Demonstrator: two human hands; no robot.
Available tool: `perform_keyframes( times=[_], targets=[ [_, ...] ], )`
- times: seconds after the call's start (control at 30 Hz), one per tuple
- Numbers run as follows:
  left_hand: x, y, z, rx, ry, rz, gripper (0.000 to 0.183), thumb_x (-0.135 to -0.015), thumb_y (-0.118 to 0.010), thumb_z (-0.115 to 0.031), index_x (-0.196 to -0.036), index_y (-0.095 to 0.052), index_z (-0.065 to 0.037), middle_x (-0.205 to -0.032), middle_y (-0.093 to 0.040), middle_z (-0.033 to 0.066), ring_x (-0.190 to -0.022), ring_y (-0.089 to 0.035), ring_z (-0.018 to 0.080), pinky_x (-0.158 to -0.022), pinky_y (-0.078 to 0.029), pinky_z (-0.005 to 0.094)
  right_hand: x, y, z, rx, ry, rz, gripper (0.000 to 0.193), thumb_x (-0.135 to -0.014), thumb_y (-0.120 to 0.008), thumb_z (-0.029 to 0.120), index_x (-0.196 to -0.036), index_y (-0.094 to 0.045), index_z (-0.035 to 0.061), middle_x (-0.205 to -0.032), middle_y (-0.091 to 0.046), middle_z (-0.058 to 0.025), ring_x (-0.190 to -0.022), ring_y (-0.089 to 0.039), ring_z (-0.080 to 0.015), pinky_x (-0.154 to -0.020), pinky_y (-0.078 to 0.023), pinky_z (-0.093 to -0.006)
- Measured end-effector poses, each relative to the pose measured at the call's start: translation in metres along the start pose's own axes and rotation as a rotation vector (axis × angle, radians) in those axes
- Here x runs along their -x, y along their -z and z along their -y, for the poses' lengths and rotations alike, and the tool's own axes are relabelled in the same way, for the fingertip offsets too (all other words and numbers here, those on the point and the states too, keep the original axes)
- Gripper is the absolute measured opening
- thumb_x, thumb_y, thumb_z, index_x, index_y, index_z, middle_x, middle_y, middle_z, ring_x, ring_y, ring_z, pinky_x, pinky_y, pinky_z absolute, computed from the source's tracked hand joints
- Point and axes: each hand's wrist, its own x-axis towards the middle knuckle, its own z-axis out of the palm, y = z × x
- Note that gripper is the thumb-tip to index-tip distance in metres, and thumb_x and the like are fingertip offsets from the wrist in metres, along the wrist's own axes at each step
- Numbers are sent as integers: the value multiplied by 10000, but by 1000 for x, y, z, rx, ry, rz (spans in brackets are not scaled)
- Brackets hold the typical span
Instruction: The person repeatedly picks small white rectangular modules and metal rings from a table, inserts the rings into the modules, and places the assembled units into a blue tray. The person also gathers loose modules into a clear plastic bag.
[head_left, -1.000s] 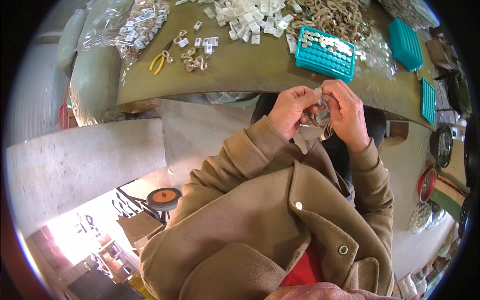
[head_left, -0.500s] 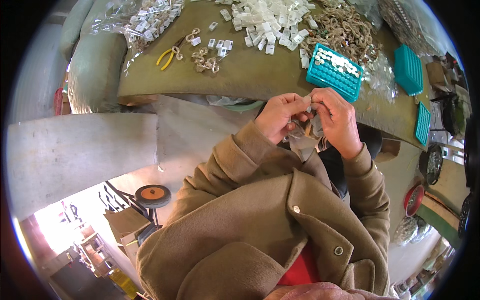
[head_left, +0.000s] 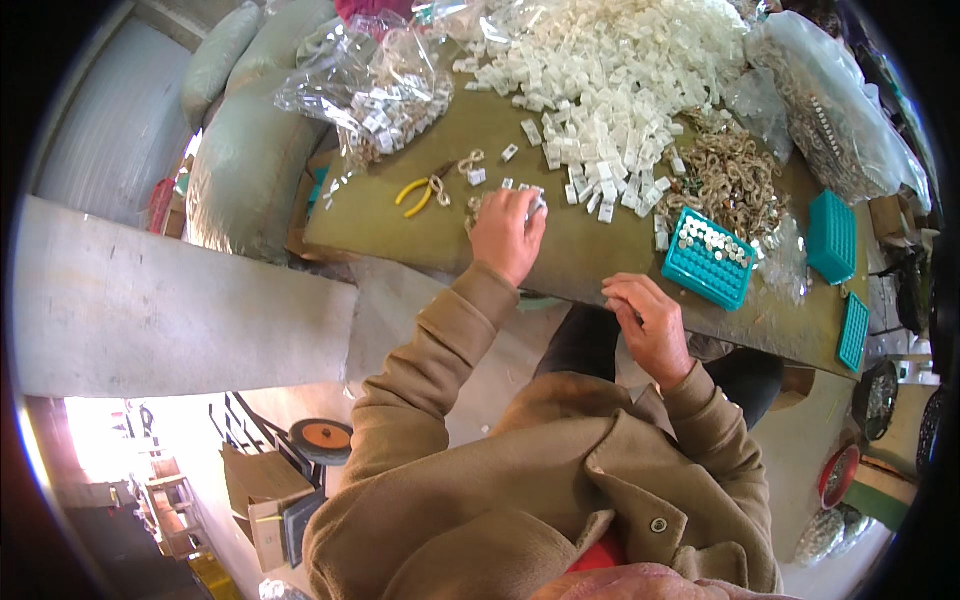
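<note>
My left hand (head_left: 507, 234) reaches over the table with fingers bent down onto a small group of white plastic pieces (head_left: 538, 200). Its fingertips are hidden, so what they grip does not show. My right hand (head_left: 648, 322) hovers at the table's front edge, its fingers curled and pressed together; anything within is too small to make out. Left of my left hand lie yellow-handled pliers (head_left: 426, 190) and a looped beige cord (head_left: 471, 160). A teal tray (head_left: 684, 268) with round white pieces in part of its holes stands beyond my right hand, to its right.
A large heap of clear white plastic pieces (head_left: 620, 100) covers the back of the table, beside a pile of beige cord loops (head_left: 735, 175). A plastic bag of white pieces (head_left: 390, 105) sits at left. Another teal tray (head_left: 832, 238) stands at right.
My hands were together in front of me, holding something pale and thin. Now they are apart: the left has gone forward and left onto the white pieces, and the view takes in more table.
</note>
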Motion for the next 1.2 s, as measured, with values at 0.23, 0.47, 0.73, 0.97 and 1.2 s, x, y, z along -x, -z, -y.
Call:
perform_keyframes(
  times=[0.23,0.47,0.73,0.97,1.2],
  targets=[
    [-12,3,35,-349,29,158,674,-780,-765,-470,-1357,-544,-201,-1418,-477,108,-1333,-388,350,-1097,-242,597,3,2,2,-31,-105,-14,127,-880,-599,-48,-991,-651,-12,-956,-672,-154,-777,-665,-311,-698,-541,-355],
    [-19,7,50,-204,176,403,850,-732,-762,-602,-1427,-504,-185,-1464,-435,163,-1342,-398,409,-1112,-285,548,-31,21,41,34,28,193,93,-879,-617,5,-966,-649,10,-911,-657,-164,-790,-650,-350,-683,-532,-386],
    [2,8,34,-150,-26,218,877,-730,-798,-521,-1446,-472,-132,-1494,-360,256,-1259,-471,416,-1033,-386,489,-227,25,-26,197,-26,205,371,-897,-674,171,-1252,-647,64,-1040,-712,-168,-737,-688,-228,-711,-544,-352],
    [-9,13,36,-12,102,256,942,-683,-841,-401,-1467,-426,-82,-1536,-283,289,-1244,-443,437,-1050,-339,512,-428,-16,-145,158,-179,-2,734,-894,-678,384,-1460,-408,3,-1168,-669,-189,-808,-723,-217,-800,-556,-365],
    [-13,11,37,-172,253,298,1009,-769,-647,-725,-1467,-411,-35,-1552,-275,276,-1413,-240,499,-1106,-125,676,-516,-47,-189,158,-219,-6,913,-889,-717,381,-1574,-167,133,-1023,-706,-141,-719,-701,-145,-660,-595,-270]
  ],
)
